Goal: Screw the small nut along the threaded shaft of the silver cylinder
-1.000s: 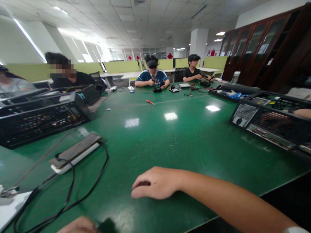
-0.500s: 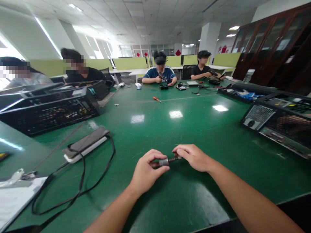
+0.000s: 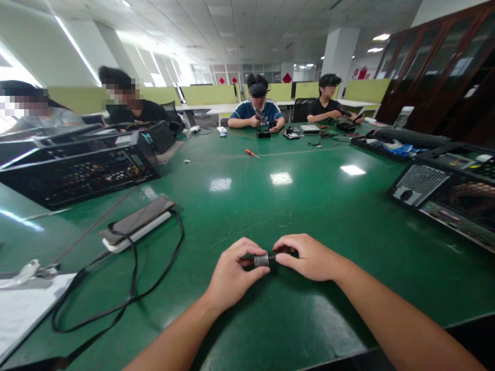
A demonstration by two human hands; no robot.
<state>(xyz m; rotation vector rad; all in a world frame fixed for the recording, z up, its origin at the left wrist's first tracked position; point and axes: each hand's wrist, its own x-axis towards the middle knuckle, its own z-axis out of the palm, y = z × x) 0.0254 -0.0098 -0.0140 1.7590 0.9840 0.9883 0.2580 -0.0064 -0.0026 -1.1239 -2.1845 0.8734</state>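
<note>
Between the thumb and fingers of my left hand (image 3: 234,273) is a small grey metal cylinder (image 3: 262,260), held on its side just over the green table. From its right end sticks out a thin dark shaft (image 3: 271,257) with rings like a spring or a thread. My right hand (image 3: 307,257) closes its thumb and forefinger around the outer part of this shaft, covering most of it. The exact kind of part is too small to tell.
On the left lie a white-and-grey power bank-like block (image 3: 139,226) with a black strap, and a clipboard (image 3: 34,304). Open computer cases (image 3: 85,170) stand at both sides. An orange screwdriver (image 3: 251,153) lies farther off. Several people sit around the green table (image 3: 240,211).
My right hand has shifted slightly left along the shaft, so less of it shows now. The left hand still holds the cylinder in nearly the same place. The view has tilted slightly.
</note>
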